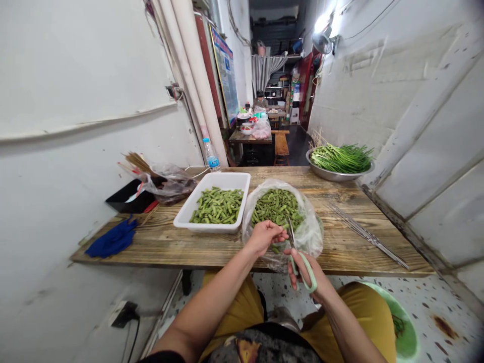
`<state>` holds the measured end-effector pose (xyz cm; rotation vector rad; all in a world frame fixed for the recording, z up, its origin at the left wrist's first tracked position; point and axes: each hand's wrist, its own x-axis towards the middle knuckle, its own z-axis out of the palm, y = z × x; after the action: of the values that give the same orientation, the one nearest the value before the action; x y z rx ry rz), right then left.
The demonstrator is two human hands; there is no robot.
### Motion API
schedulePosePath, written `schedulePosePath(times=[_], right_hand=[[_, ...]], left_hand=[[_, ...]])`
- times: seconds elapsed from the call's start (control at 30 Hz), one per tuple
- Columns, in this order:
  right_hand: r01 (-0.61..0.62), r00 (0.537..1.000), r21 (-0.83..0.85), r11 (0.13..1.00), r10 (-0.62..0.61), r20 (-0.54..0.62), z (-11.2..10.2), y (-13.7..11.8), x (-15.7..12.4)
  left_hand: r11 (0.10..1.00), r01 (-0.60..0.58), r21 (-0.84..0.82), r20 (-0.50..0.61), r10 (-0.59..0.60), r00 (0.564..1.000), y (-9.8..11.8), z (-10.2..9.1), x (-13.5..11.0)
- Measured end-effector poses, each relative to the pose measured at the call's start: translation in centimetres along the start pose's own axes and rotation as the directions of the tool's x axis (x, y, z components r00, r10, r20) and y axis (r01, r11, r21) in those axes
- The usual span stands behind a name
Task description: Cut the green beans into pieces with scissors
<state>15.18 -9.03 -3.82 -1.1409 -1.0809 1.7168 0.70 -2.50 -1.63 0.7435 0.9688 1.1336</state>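
My left hand (264,238) pinches a green edamame pod (285,227) between thumb and fingers, above the plastic bag. Beside it, my right hand (320,280) grips scissors (311,283) with mint-green handles, fingers through the loops. The blades point up and away from me, close to the pod at my left fingertips. Under both hands lies a clear plastic bag (310,241), opened wide and full of edamame pods (276,201). Left of the bag stands a white plastic tub (181,218) holding more pods (219,205).
On the wooden table (212,252) lie metal skewers (370,234), a steel bowl (336,176) of green chives, a water bottle (212,157), a black tray (130,199) and a blue cloth (113,239). A green basin (404,312) is on the floor at right. A person sits far back.
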Motion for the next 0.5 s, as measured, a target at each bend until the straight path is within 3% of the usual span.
schedulePosePath(times=[0.23, 0.5], right_hand=[[-0.035, 0.999, 0.062, 0.997, 0.037, -0.038, 0.47, -0.09, 0.21], [-0.02, 0.997, -0.046, 0.999, 0.016, -0.081, 0.11, -0.43, 0.44]], left_hand=[[0.999, -0.007, -0.049, -0.01, 0.007, 1.0, -0.3, 0.22, -0.59], [0.999, -0.039, 0.017, -0.01, 0.039, 0.999, -0.65, 0.18, -0.58]])
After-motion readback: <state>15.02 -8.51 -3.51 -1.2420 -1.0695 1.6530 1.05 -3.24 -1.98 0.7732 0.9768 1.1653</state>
